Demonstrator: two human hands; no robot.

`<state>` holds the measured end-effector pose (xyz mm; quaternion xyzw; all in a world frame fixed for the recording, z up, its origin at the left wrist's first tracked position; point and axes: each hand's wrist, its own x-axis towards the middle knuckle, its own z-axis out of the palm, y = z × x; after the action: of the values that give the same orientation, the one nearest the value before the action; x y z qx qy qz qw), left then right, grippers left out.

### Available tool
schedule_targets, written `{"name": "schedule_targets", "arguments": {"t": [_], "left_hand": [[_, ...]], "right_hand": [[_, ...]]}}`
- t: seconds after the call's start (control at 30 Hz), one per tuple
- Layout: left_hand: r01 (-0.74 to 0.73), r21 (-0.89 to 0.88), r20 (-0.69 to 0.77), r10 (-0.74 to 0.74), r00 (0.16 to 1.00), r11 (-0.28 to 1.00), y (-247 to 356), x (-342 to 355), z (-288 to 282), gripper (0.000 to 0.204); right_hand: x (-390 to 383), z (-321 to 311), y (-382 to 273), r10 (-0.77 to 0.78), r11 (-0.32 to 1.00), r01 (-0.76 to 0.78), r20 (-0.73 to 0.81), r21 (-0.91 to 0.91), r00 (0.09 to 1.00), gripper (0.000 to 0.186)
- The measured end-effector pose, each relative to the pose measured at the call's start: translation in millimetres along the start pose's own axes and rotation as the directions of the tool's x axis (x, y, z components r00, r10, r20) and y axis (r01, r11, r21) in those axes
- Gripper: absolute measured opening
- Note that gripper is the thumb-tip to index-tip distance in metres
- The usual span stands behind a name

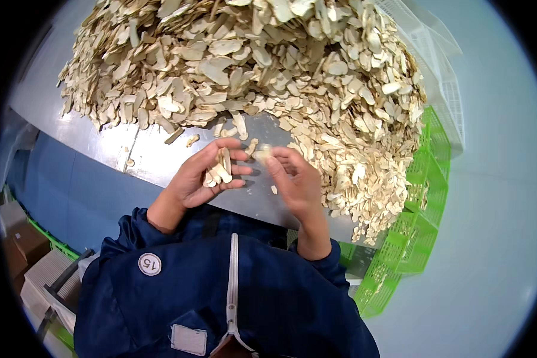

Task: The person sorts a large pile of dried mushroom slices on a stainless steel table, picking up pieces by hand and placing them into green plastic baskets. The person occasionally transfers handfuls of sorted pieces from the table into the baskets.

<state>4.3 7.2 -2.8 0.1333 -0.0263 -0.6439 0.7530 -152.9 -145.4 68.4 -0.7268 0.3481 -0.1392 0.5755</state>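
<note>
A big heap of pale beige dried slices (262, 65) covers a grey metal table (155, 152). My left hand (200, 179) is cupped palm up just in front of the heap and holds several of these slices (219, 170). My right hand (295, 179) is beside it, fingers pinched on a single pale slice (262, 153) close to the left hand's fingertips. Both forearms wear dark blue sleeves.
A bright green plastic crate (414, 238) stands at the table's right edge, with a white crate (441, 77) behind it. Cardboard boxes (24, 241) and another green crate lie lower left. A few loose slices (188, 140) sit on the table.
</note>
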Motion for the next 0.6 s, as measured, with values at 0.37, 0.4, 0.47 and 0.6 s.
{"name": "schedule_targets", "arguments": {"t": [0.37, 0.4, 0.47, 0.6], "left_hand": [[-0.048, 0.0, 0.006, 0.048, 0.999, 0.999, 2, -3, 1, 0.022], [-0.042, 0.003, 0.011, 0.042, 0.999, 0.999, 2, -3, -1, 0.021], [-0.03, 0.007, 0.028, 0.03, 0.999, 1.0, 1, 0, -3, 0.021], [-0.024, 0.01, 0.023, 0.024, 0.999, 1.0, 1, -2, -1, 0.021]], "right_hand": [[23, 30, 24, -0.55, 0.646, 0.42, -0.007, -0.638, 0.835, 0.022], [24, 28, 27, -0.543, 0.672, 0.396, -0.054, -0.626, 0.838, 0.022], [19, 8, 29, -0.276, 0.855, 0.181, -0.131, -0.486, 0.952, 0.023], [14, -11, 31, 0.028, 0.993, -0.045, -0.155, -0.11, 0.987, 0.029]]}}
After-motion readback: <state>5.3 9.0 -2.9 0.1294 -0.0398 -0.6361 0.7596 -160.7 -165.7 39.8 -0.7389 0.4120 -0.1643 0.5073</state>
